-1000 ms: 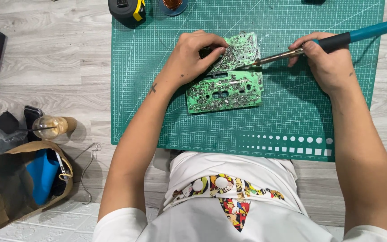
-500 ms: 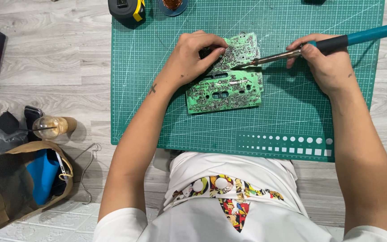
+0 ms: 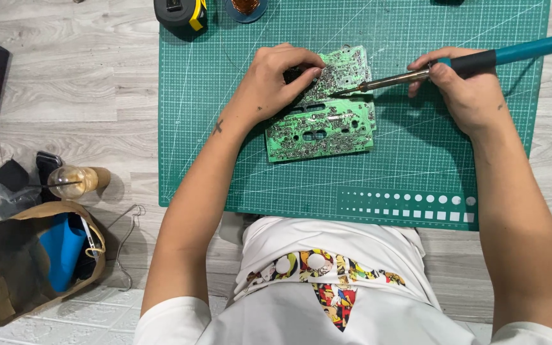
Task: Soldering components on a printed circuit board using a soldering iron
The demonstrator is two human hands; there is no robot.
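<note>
Flanking the cutting mat (image 3: 212,128), tape measure (image 3: 180,14) and paper bag (image 3: 7,281); left hand (image 3: 276,83) fingers pinch circuit board (image 3: 321,128), right hand (image 3: 467,89) soldering iron (image 3: 480,61).

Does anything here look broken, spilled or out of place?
Nothing spilled. The green circuit board under the left hand looks split into two skewed pieces. The right hand holds a soldering iron to it.

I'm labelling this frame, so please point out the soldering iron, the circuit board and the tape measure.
soldering iron (image 3: 509,54), head view, on its teal handle.
circuit board (image 3: 321,131), head view, on the lower green panel.
tape measure (image 3: 180,13), head view, on its black case.
</note>
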